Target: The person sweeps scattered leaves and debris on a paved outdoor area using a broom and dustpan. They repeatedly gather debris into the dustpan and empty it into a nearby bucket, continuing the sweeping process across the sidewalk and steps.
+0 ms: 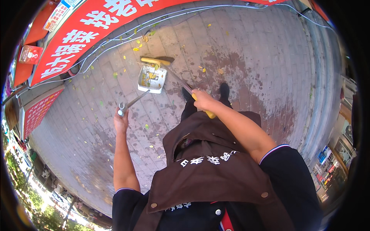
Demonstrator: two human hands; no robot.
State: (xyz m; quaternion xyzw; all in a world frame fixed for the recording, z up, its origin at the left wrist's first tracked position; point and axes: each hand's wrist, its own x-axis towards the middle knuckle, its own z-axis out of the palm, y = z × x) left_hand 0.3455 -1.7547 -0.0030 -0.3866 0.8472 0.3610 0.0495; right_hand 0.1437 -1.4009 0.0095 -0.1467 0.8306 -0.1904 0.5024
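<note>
My left hand [121, 120] grips the upper end of a long-handled dustpan's metal handle [134, 101]. Its white pan [152, 90] rests on the paving ahead of me, with yellow and brown leaves [149, 77] inside. In my right hand [203, 99] is the yellow grip of a broom [210, 114]. The broom's handle slants away to a yellow head [155, 61], which lies at the pan's far, open edge. Dark bristles [167, 59] show beyond the head. A few leaves sit between broom and pan.
Brick paving [179, 138] carries scattered yellow leaves [136, 49] and dark wet patches [228, 65]. White cables [115, 39] run along the base of a red banner [86, 34]. A red sign board [42, 111] stands at left. Steps [321, 72] rise along the right.
</note>
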